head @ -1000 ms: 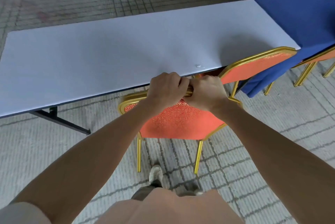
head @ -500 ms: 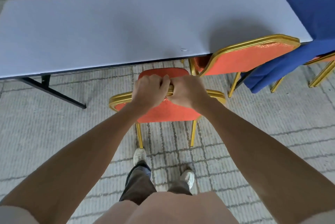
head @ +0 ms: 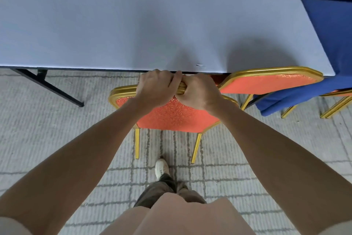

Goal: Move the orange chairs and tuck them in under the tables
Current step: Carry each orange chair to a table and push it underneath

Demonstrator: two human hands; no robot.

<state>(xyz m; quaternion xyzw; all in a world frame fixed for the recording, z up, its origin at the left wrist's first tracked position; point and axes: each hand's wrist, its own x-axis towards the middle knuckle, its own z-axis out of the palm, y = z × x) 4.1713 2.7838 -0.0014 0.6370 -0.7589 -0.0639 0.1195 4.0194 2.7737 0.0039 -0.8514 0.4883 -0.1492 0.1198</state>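
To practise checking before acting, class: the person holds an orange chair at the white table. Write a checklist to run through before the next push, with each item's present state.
1. Grip: left hand and right hand both curl round the top rail of the held chair: ok.
2. Chair roughly square to the white table edge: ok.
3. Black table leg well left of the chair's path: ok.
4. Clearance from the neighbouring chair: the backrests overlap in view: cannot tell.
5. Space under the tabletop free: hidden: cannot tell.
6. Shoe behind the chair's rear legs, apart from them: ok.
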